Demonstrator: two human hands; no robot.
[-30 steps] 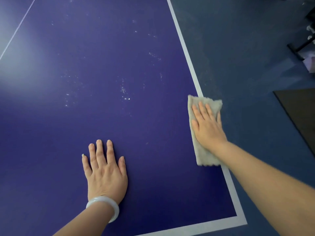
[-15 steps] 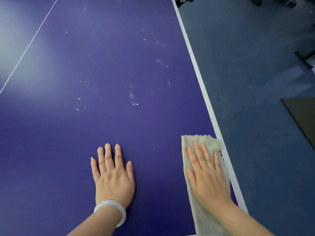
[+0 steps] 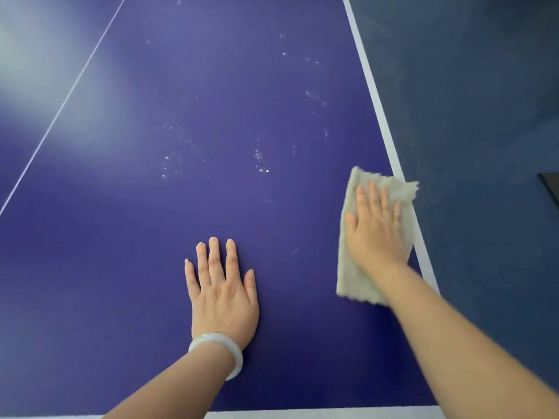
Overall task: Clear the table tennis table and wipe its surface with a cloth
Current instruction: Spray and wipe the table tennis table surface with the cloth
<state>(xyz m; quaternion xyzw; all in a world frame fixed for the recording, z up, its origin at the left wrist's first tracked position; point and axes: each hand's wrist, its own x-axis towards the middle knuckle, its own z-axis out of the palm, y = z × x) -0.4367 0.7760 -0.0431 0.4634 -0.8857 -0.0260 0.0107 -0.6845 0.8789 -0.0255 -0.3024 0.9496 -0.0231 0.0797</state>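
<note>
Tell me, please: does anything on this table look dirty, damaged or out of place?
White specks and smears dot the table ahead of the left hand; they look like dried splashes or dust. The cloth under the right hand overhangs the side edge. No damage shows.

Quantities: one table (image 3: 211, 86); one cloth (image 3: 351, 276), right of frame centre; two hands, namely left hand (image 3: 222, 297) and right hand (image 3: 375, 231); one bracelet (image 3: 211, 341), at lower centre; three white lines: centre line (image 3: 75, 86), side line (image 3: 375, 95), end line (image 3: 302, 414).
</note>
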